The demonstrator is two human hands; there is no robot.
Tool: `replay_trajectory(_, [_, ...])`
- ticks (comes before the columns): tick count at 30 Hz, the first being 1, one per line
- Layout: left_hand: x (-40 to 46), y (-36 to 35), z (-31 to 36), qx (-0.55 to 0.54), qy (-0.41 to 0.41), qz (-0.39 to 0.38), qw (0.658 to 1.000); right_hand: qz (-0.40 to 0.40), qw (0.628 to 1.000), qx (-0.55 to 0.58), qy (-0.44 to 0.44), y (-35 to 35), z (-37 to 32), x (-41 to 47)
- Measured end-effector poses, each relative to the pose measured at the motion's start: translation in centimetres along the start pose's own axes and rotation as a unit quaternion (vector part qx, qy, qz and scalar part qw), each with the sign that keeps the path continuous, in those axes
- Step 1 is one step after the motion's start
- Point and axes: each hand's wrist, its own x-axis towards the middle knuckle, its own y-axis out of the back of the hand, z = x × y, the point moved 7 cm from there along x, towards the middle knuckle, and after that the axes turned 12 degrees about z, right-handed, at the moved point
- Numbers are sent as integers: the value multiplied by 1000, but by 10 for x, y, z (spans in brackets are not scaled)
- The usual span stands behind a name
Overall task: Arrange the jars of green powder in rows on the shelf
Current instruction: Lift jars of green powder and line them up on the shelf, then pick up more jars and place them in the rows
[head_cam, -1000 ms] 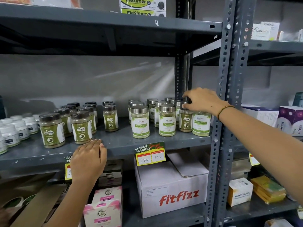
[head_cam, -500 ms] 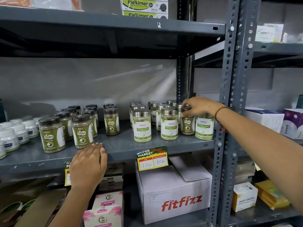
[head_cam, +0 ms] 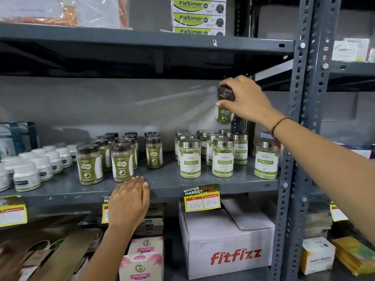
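My right hand grips a brown-lidded jar of green powder by its lid, lifted well above the grey shelf. Below it stand several silver-lidded jars of green powder in rows, with one apart at the right by the upright. Further left, several brown-lidded jars of the same kind as the lifted one stand in rows, and one column stands slightly apart. My left hand rests flat on the shelf's front edge, holding nothing.
White jars crowd the shelf's left end. A grey perforated upright bounds the right side. The shelf above holds green boxes. Below are a fitfizz carton and pink boxes. Price tags hang on the shelf edge.
My right hand has lifted the brown-lidded jar out from among the silver-lidded jars, up toward the shelf above. My left hand has stayed on the shelf edge.
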Motion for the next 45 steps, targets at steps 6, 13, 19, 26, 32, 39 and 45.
replay_trajectory(6, [1, 2, 0, -1, 4, 7, 1000, -44, 984, 174, 3, -19, -84, 10])
replay_trajectory(13, [2, 1, -1, -7, -6, 10, 1000, -221, 950, 219, 38, -96, -156, -18])
replay_trajectory(19, [3, -4, -3, -3, -15, 17, 1000, -284, 945, 139, 81, -145, -166, -36])
replay_trajectory(26, [2, -6, -5, -4, -15, 31, 999, -300, 941, 134, 80, -169, -166, -40])
replay_trajectory(32, [3, -7, -5, -3, -17, 29, 999, -306, 941, 127, 76, -171, -166, -40])
replay_trajectory(39, [3, -5, -4, 2, -15, 13, 1000, -252, 957, 120, 79, -151, -160, -39])
replay_trajectory(45, [3, -2, -2, -4, -5, -4, 1000, -157, 974, 144, 74, -101, -143, -40])
